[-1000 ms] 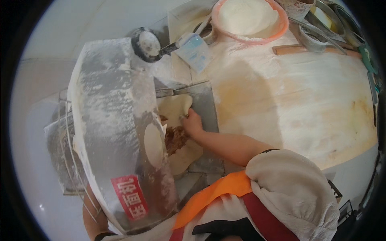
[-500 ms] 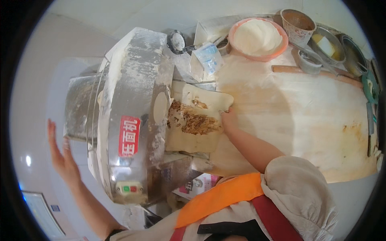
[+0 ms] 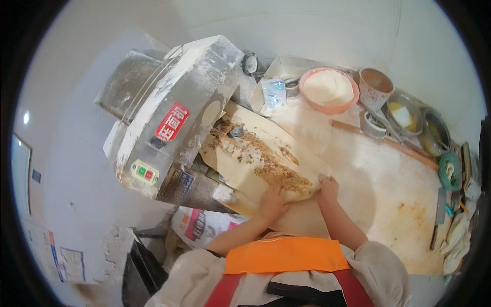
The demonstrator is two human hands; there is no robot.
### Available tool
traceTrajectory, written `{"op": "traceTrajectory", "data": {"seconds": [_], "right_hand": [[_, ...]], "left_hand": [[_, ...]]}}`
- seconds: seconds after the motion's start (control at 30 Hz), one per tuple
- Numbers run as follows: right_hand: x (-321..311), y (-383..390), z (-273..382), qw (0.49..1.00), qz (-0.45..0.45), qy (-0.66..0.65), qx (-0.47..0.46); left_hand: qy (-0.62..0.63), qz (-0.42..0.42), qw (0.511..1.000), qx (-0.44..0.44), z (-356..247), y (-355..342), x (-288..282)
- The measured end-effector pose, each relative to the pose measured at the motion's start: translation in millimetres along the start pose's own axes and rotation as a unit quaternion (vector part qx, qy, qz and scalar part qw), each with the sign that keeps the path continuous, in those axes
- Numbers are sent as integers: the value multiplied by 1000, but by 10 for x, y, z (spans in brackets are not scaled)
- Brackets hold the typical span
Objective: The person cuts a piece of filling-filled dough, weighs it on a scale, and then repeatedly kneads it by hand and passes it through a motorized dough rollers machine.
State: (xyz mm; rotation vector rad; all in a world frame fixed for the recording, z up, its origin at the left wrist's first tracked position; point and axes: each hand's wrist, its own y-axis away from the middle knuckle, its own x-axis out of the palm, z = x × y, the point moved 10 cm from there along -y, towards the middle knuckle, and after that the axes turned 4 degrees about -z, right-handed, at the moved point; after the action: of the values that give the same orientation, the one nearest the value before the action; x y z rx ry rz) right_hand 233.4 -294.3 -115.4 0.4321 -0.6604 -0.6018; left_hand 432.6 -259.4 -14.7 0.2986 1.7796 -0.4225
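A long pale dough sheet (image 3: pixel 235 163), streaked with crumbly brown filling (image 3: pixel 266 166), extends from the steel roller machine (image 3: pixel 189 82) across to the floury wooden board (image 3: pixel 388 189). My right hand (image 3: pixel 327 189) grips the sheet's near right corner, fingers closed on its edge. My left hand (image 3: pixel 273 204) is closed on the near edge a little further left, its fingertips partly blended into the dough. The sheet's far left end is hidden at the machine.
A pink bowl of flour (image 3: pixel 330 107), a metal bucket (image 3: pixel 373 89) and metal bowls (image 3: pixel 434 143) line the back. A wooden rolling pin (image 3: pixel 348 128) lies before them, a knife (image 3: pixel 440 207) at right. A printed sack (image 3: pixel 197 230) is below the machine, beside a dark stand (image 3: pixel 143 271).
My left hand has come from the machine's outer left side to the dough. The sheet stretches further out, rightward and nearer me, with my right hand at its corner. The view has shifted.
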Motion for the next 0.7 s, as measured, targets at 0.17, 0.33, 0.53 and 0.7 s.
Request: {"op": "traceTrajectory", "data": {"seconds": [0.17, 0.33, 0.53, 0.7], "right_hand": [[132, 458, 977, 997, -20, 41, -70], [1873, 455, 1125, 933, 325, 132, -79], [2200, -866, 444, 780, 97, 599, -157], [2193, -734, -163, 750, 1, 541, -381]], "left_hand": [[200, 82, 974, -60, -290, -220, -322], [440, -43, 821, -361, 905, -153, -772], [138, -282, 907, -279, 2019, 177, -958], [-51, -93, 988, -110, 1027, 133, -483]]}}
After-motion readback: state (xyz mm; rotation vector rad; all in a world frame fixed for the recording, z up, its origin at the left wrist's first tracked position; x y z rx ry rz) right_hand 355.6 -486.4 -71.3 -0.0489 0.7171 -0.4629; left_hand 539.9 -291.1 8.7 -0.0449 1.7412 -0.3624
